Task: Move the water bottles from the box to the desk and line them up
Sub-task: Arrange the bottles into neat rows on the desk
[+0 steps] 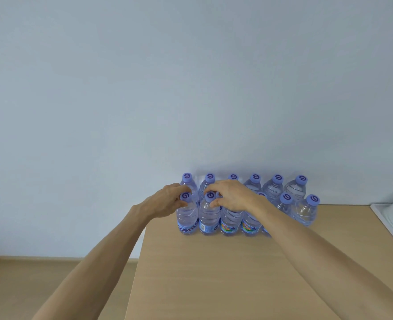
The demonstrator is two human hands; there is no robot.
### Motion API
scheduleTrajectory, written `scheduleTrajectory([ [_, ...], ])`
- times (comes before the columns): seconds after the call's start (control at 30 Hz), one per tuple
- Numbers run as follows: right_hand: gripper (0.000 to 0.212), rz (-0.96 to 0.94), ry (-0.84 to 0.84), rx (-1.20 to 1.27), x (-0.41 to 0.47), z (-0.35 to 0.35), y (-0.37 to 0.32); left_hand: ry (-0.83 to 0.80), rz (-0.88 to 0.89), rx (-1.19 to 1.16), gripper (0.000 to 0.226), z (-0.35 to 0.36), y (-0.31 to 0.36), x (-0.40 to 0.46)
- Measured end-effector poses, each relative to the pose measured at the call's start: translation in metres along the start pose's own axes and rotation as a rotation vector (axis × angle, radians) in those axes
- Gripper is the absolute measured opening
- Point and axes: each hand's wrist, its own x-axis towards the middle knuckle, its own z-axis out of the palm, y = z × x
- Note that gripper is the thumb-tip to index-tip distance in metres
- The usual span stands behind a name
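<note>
On the tan desk (214, 273) against a pale blue wall (144, 77), the left hand (165, 200) and right hand (230, 196) each pinch a front-row bottle's neck: front-left bottle (186, 215), next bottle (209, 215).

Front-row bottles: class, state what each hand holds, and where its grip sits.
The left hand holds the leftmost front bottle at its neck; the right hand holds the next bottle likewise.

I see a light wooden desk (214, 273) against the wall, with twelve capped water bottles (305, 211) standing upright in two rows along its far edge.
</note>
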Motion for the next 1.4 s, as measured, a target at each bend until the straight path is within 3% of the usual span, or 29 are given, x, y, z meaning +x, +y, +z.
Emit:
scheduleTrajectory([
  [0.2, 0.034, -0.015, -0.009, -0.033, -0.001, -0.003, -0.003, 0.048, -0.181, -0.022, 0.032, 0.005, 0.006, 0.004],
  [0.37, 0.032, -0.013, -0.011, -0.056, -0.001, -0.006, -0.005, 0.01, -0.088, -0.003, 0.014, 0.004, 0.006, 0.008],
  [0.53, 0.036, -0.019, -0.012, -0.041, -0.002, -0.007, -0.005, 0.014, -0.17, 0.012, 0.037, 0.002, 0.003, 0.003],
  [0.6, 0.035, -0.021, -0.008, -0.039, -0.002, -0.006, -0.005, 0.03, -0.226, 0.013, 0.029, 0.005, 0.006, 0.005],
  [0.77, 0.031, -0.012, -0.004, -0.059, -0.001, -0.006, -0.004, 0.015, -0.11, 0.05, 0.019, 0.004, 0.012, 0.008],
  [1.07, 0.043, -0.042, -0.021, -0.102, -0.001, -0.006, -0.005, 0.028, -0.114, 0.028, 0.019, 0.005, 0.009, 0.005],
  [1.27, 0.037, -0.04, -0.034, -0.108, 0.001, -0.007, -0.007, -0.026, -0.057, 0.045, 0.029, 0.003, 0.004, 0.006],
  [1.4, 0.035, -0.042, -0.009, -0.104, 0.001, -0.006, -0.005, 0.036, -0.175, 0.057, 0.043, 0.005, 0.007, 0.006],
])
